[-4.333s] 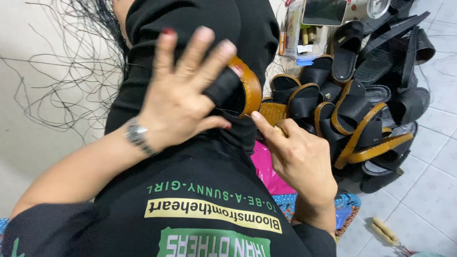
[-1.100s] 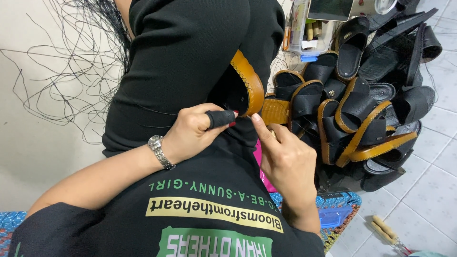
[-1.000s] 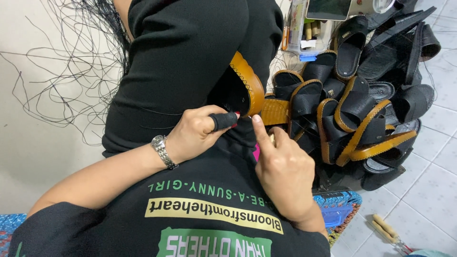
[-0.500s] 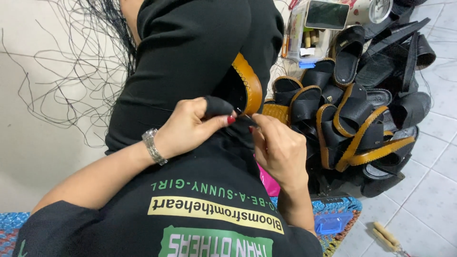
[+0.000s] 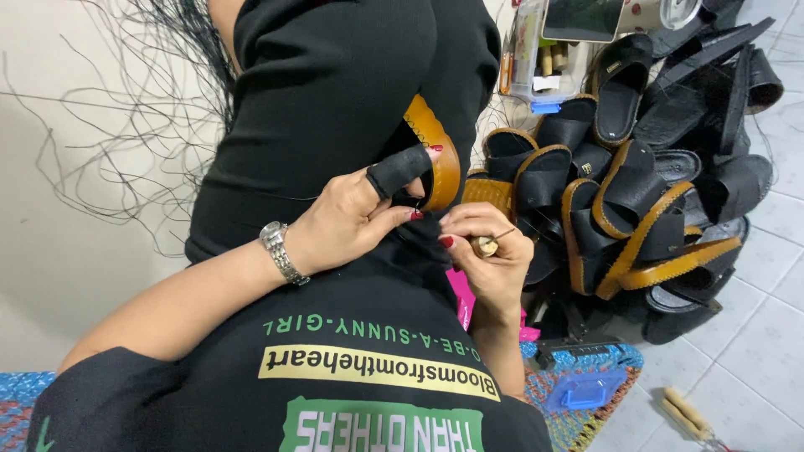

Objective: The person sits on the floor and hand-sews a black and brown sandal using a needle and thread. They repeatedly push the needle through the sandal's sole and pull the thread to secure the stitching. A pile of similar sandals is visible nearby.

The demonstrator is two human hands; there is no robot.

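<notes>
A pale tiled floor [image 5: 770, 335] runs under the person, with a woven blue mat [image 5: 578, 410] at its near edge. Nearest, the right hand [image 5: 490, 251] is curled shut around a small wooden-handled tool [image 5: 486, 244]. Just beside it the left hand [image 5: 352, 219], a black guard over the thumb, pinches the edge of a tan-soled sandal [image 5: 435, 155] resting on the lap. Beyond lies a pile of black and tan sandals [image 5: 645, 192], then a clear plastic box [image 5: 536, 50].
</notes>
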